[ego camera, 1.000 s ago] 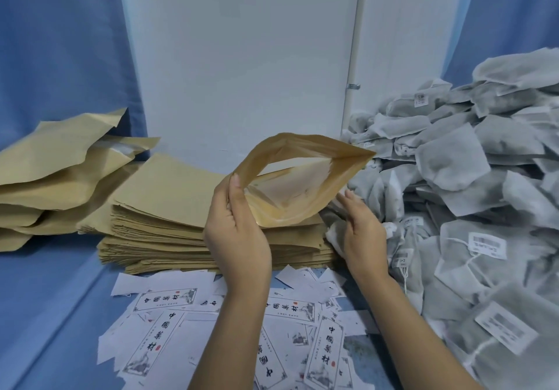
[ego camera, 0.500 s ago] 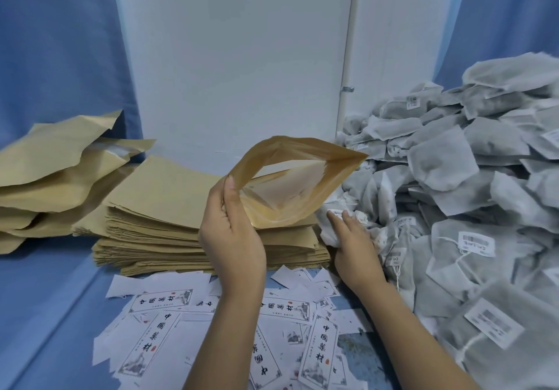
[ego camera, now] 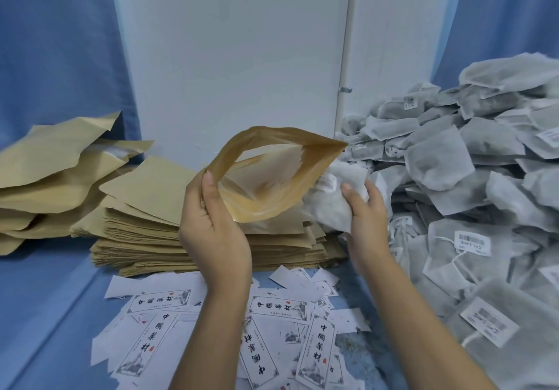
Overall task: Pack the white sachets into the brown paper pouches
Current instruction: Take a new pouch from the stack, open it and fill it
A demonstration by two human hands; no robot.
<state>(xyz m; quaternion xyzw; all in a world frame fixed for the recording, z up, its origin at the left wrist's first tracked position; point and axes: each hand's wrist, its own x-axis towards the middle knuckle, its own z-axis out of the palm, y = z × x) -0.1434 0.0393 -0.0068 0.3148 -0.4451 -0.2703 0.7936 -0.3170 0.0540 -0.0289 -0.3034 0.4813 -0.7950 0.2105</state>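
My left hand (ego camera: 211, 232) pinches the near rim of a brown paper pouch (ego camera: 290, 153), held up with its mouth spread wide and facing me. My right hand (ego camera: 364, 211) grips a white sachet (ego camera: 329, 205) just right of the pouch, lifted off the heap and partly hidden behind the pouch's right edge. A large heap of white sachets (ego camera: 472, 196) with barcode tags fills the right side.
A thick stack of flat brown pouches (ego camera: 145, 226) lies behind my left hand, with looser pouches (ego camera: 51, 172) piled at far left. Printed white paper labels (ego camera: 272, 329) are scattered on the blue surface near me. A white panel (ego camera: 230, 57) stands behind.
My right hand reached into the sachet heap, closed on a sachet and lifted it up beside the pouch. My left hand kept the pouch open in place.
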